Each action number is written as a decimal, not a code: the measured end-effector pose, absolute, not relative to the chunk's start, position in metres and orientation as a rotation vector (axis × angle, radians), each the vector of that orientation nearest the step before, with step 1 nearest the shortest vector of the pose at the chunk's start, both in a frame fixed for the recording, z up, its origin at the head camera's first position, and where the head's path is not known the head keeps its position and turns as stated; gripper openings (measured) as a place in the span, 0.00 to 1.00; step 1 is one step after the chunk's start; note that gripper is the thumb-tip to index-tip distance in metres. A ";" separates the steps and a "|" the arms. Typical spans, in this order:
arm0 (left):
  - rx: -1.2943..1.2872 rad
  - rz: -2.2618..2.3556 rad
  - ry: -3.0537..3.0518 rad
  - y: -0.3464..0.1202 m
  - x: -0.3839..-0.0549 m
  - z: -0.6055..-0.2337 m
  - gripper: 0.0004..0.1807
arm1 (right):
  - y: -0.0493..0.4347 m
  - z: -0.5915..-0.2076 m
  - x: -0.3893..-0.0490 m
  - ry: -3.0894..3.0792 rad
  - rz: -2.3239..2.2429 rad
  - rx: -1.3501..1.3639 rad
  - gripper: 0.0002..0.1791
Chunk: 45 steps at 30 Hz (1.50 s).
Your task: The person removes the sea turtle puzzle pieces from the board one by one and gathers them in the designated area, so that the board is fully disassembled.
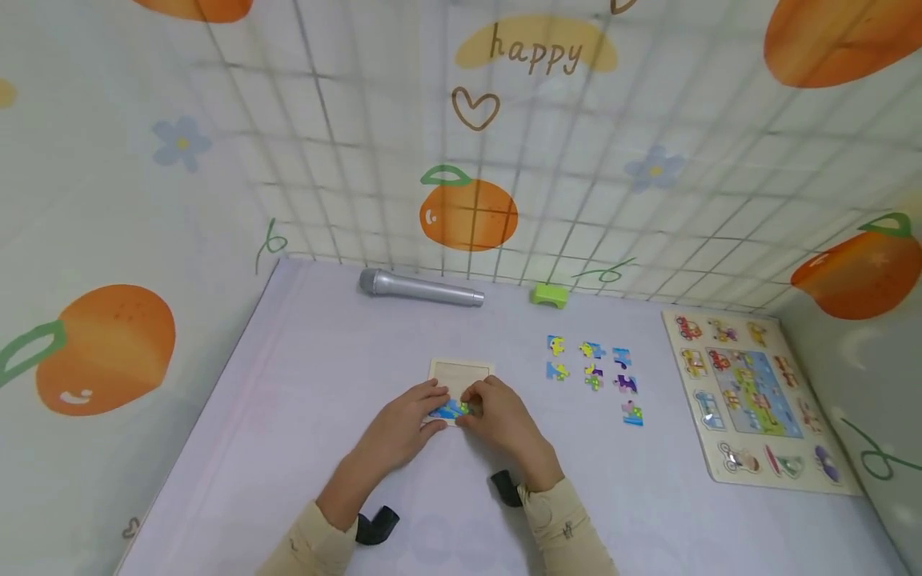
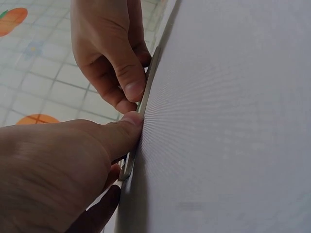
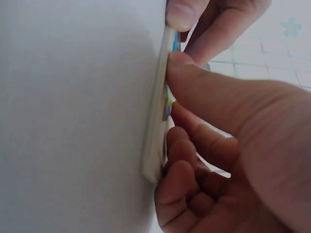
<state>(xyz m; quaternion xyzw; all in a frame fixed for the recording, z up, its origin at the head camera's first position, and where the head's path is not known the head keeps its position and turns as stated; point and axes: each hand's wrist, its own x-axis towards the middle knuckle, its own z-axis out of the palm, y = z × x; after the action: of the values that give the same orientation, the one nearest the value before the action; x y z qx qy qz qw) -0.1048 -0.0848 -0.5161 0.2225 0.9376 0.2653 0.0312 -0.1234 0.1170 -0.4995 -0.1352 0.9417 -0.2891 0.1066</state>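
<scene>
A small wooden puzzle tray [image 1: 461, 370] lies on the table, with blue and green puzzle pieces [image 1: 448, 410] in its near part. My left hand [image 1: 398, 424] holds the tray's left side, thumb at the near edge; the left wrist view shows that thumb [image 2: 127, 121] against the rim. With thumb and forefinger my right hand [image 1: 504, 418] pinches a puzzle piece [image 3: 168, 108] at the tray's near right corner. Its colourful edge shows in the right wrist view, but the fingers hide most of it. Several loose puzzle pieces [image 1: 592, 350] lie to the right of the tray.
A grey toy microphone [image 1: 425, 288] and a green block [image 1: 550, 296] lie at the table's back edge. A large wooden picture board [image 1: 709, 448] rests on the far right. Behind the table stands a white grid [image 1: 562, 184] before a fruit-patterned cloth.
</scene>
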 end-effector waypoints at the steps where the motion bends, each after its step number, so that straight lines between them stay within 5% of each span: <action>1: 0.681 0.805 2.887 -0.085 -0.105 -0.516 0.25 | 0.116 -0.500 -0.124 2.766 -0.846 -0.399 0.17; 12: 0.651 0.814 2.869 -0.087 -0.105 -0.516 0.25 | 0.115 -0.500 -0.126 2.684 -0.962 -0.380 0.15; 24: 0.655 0.821 2.884 -0.087 -0.104 -0.517 0.25 | 0.115 -0.499 -0.124 2.760 -1.122 -0.298 0.02; 45: 0.686 0.810 2.884 -0.086 -0.105 -0.520 0.25 | 0.159 -0.493 -0.132 2.666 -1.067 0.067 0.07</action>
<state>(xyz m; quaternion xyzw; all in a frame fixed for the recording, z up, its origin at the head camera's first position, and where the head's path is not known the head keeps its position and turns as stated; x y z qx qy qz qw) -0.1054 -0.0862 -0.5196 0.2231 0.9379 0.2633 0.0342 -0.1322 0.1591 -0.4925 0.0232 0.9197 -0.3681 0.1343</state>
